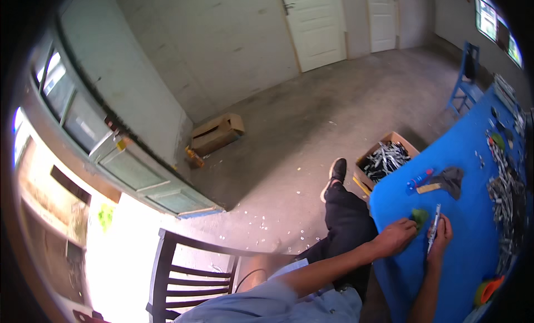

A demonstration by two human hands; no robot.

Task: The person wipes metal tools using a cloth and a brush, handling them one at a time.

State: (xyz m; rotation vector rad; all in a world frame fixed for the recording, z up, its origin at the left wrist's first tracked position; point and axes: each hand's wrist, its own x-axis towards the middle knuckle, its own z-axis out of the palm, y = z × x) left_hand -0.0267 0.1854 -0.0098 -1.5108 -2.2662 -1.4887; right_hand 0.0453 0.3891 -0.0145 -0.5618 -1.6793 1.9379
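My left hand [395, 238] is at the near-left side of the blue tabletop [400, 202], its fingers closed on a green cloth or pad [419, 219]. My right hand [440, 239], just beside it, grips a slim silver piece [434, 229] with dark marks, its tip pointing away from me. Farther along the table, a blue tube with a red end [420, 179] lies next to a tan strip [428, 188] and a crumpled dark grey cloth [453, 182]. A long pile of silver and dark pieces [507, 198] runs along the right side.
An open cardboard box [411, 146] of silver and black pieces stands on the floor against the table. An orange and green ring-shaped object [489, 291] lies at the table's lower right. A blue chair [468, 87], dark slatted chair [198, 273] and another carton [219, 133] stand around.
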